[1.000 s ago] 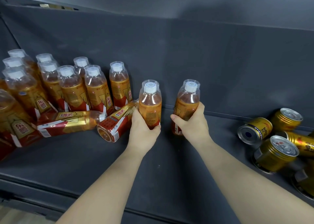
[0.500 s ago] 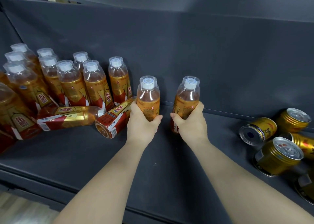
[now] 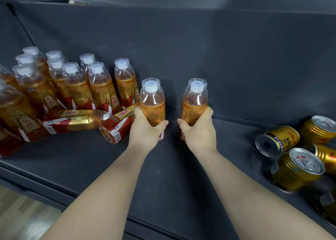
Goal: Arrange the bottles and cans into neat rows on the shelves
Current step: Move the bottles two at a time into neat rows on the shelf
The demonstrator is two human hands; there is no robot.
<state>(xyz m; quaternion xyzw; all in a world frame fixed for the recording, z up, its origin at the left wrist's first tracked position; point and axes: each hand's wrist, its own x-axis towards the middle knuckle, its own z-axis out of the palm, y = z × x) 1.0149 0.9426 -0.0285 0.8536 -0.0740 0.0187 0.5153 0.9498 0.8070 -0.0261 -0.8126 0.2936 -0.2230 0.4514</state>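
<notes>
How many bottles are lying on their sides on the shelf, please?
2. One lying bottle sits before the standing bottles at left; the second lying bottle is beside the left hand. More may be hidden offscreen left.

Amber bottles stand left, two toppled; gold cans lie jumbled right.
</notes>
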